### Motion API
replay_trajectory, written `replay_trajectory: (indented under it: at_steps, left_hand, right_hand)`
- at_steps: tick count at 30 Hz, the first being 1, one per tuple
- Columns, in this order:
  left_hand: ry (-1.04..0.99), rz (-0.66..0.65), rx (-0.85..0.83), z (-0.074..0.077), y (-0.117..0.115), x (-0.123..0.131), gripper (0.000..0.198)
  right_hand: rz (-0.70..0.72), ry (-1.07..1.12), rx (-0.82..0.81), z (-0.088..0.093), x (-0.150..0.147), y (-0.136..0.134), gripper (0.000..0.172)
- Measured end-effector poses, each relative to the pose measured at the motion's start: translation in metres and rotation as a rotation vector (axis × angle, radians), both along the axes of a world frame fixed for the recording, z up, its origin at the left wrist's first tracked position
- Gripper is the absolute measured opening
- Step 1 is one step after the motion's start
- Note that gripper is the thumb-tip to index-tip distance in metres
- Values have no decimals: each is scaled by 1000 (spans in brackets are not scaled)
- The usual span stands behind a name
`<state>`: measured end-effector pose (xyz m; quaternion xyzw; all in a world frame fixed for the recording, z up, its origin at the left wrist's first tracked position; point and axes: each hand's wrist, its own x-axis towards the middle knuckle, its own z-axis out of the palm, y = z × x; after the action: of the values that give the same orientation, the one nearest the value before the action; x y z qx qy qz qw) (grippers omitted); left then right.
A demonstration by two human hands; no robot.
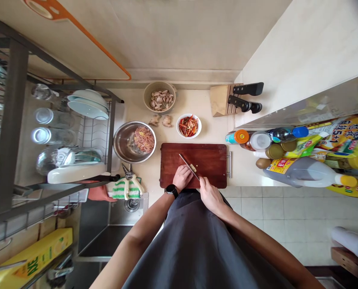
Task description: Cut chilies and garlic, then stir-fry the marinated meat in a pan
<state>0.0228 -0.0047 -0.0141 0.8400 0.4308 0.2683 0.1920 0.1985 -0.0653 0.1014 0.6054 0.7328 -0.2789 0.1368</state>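
Note:
A dark red wooden cutting board [209,158] lies on the pale counter in front of me. My right hand [209,193] is closed round the handle of a knife [188,165], whose blade slants up and left across the board. My left hand [182,177], with a black watch at the wrist, rests curled on the board's near edge beside the blade. A small pale piece of food [193,167] lies by the blade; I cannot tell if my left fingers pinch anything.
Behind the board stand a steel bowl of pinkish meat [134,141], a white bowl of red chilli strips [189,125], a strainer basket of garlic [160,96], ginger pieces [160,120] and a knife block [223,100]. Bottles [305,170] crowd the right; a dish rack [61,132] and sink [106,237] are left.

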Motion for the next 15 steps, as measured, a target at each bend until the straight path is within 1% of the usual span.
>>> replay_trajectory:
  at_steps: [3,6,9,11,13,15]
  left_hand:
    - [10,1,-56,-1,0,-1,19]
    - [10,8,-65,0,0,0,19]
    - [5,-4,-39,2,1,1,16]
    - [-1,-4,-15,3,0,2,16]
    - [-5,6,0,3,0,2,17]
    - [-13,9,5,3,-1,1,17]
  right_hand:
    - [-4,-18,-37,0,-4,4,49]
    - [-11,-20,-57,-9,-6,9,46]
    - [-39,24,-12,-22,-5,13,41]
    - [-74,76,31,-27,-1,12,37]
    - [-108,102,54,-25,1,9,35]
    - [-109,88,61,-19,1,5,36]
